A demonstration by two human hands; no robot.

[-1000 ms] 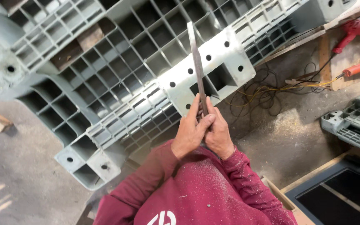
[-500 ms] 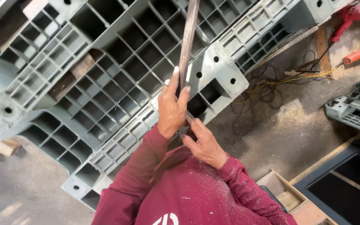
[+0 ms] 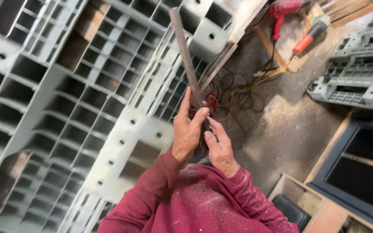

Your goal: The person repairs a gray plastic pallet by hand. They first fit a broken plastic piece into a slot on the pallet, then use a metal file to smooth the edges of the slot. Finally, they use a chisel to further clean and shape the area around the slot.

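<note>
I hold a long, flat, rusty metal bar (image 3: 185, 56) upright in front of me with both hands. My left hand (image 3: 188, 127) wraps its lower part, thumb and fingers pressed along the sides. My right hand (image 3: 219, 146) grips the bottom end just below and to the right. The bar's top end leans up and to the left over a large grey plastic pallet (image 3: 65, 99), which has a grid of ribs and drilled holes. My dark red sleeves are dusted with sawdust.
A red power drill (image 3: 283, 11) and an orange-handled tool (image 3: 306, 38) lie at the top right with tangled cables (image 3: 242, 92) on the concrete floor. More grey pallet pieces (image 3: 357, 71) sit at the right. A dark framed panel (image 3: 359, 172) and a wooden box (image 3: 301, 200) are at the lower right.
My view has swung left and the pallet now fills the left side. The bar tilted from leaning right to leaning left. My hands came back close together on its lower end.
</note>
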